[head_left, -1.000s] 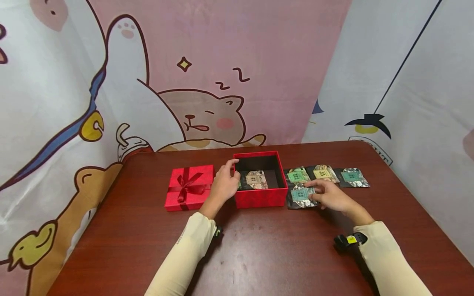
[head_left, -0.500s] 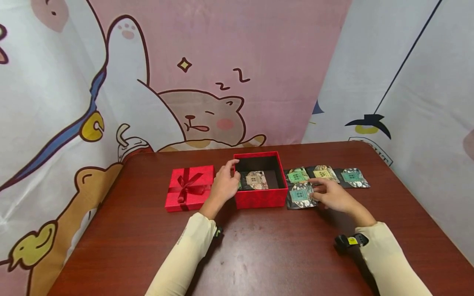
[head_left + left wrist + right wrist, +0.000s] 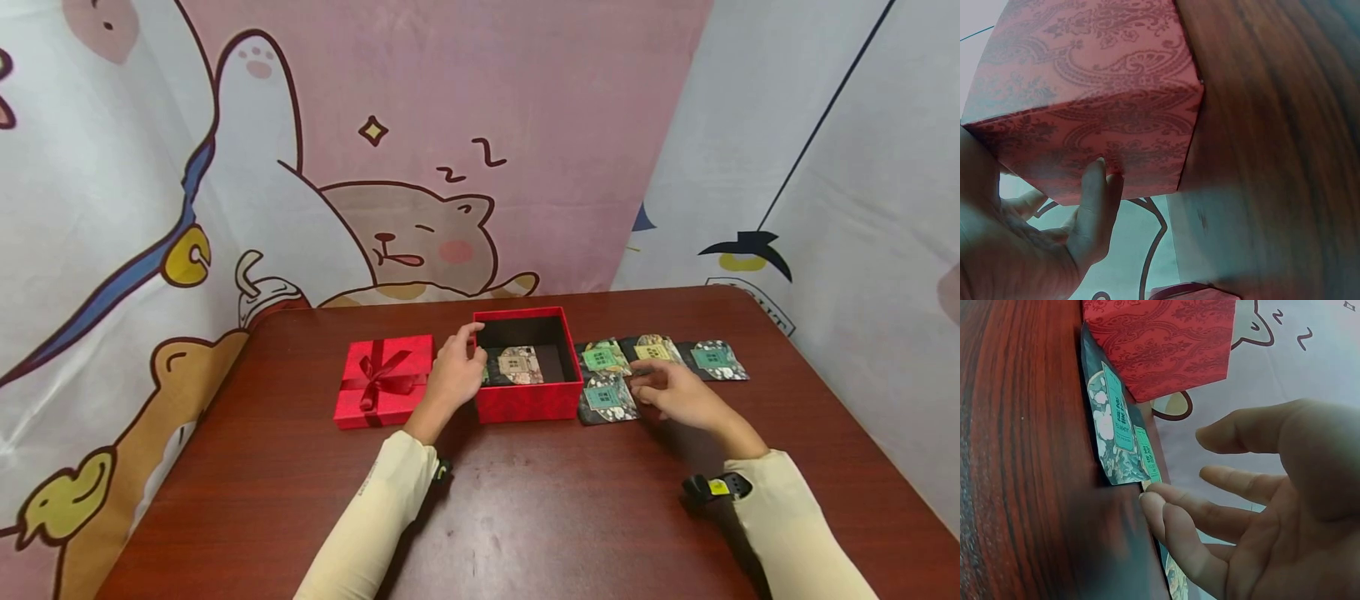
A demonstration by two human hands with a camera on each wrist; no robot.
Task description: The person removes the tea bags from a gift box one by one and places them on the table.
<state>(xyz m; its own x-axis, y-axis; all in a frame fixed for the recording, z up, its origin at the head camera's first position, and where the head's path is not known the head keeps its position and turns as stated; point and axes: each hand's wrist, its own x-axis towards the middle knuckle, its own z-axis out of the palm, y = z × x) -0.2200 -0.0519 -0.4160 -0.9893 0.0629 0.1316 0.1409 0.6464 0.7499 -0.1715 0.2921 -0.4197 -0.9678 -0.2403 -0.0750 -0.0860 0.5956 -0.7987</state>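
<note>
A red patterned gift box (image 3: 528, 402) stands without its lid, its dark inside holding a flat packet with a beige label (image 3: 514, 364). My left hand (image 3: 455, 369) rests at the box's left rim; in the left wrist view two fingers (image 3: 1092, 194) touch the outer wall. Beside the box's right wall lies a black packet with a teal label (image 3: 606, 398). My right hand (image 3: 678, 396) is just right of it, fingers loosely bent and holding nothing. In the right wrist view a gap shows between thumb and fingers (image 3: 1197, 550), and the teal packet (image 3: 1110, 425) lies flat.
Behind the teal packet lie a green-labelled packet (image 3: 602, 357), a yellow-labelled packet (image 3: 654, 350) and another teal-labelled packet (image 3: 711, 358), in a row. The red lid with a dark ribbon bow (image 3: 405, 354) lies left of the box on the brown table (image 3: 517, 508).
The near teal packet has shifted slightly left toward the box. My right hand has let go of its edge and drawn a little to the right. The left hand has not moved.
</note>
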